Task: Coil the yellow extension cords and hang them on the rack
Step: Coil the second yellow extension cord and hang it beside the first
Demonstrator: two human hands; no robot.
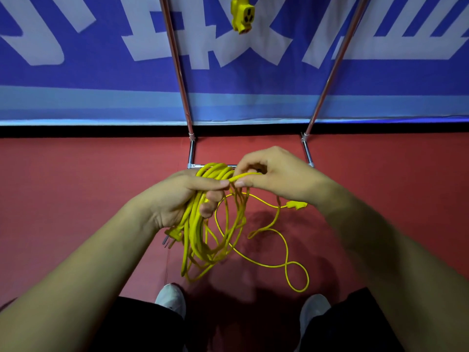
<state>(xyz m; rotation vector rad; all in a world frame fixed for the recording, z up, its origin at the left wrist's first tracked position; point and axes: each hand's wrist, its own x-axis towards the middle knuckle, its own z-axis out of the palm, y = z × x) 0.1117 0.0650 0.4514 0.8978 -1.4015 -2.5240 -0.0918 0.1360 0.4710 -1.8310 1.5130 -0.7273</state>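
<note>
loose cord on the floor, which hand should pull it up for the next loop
The right hand. It already pinches a single strand beside the coil, while the left hand is full, gripping the gathered loops. The loose cord lies on the right side.

glossy metal rack (177,62), seemingly smooth plastic cord (195,224)

Left hand (187,196) fisted — right hand (274,174) pinching, forearms converging, fingertips touching
</note>
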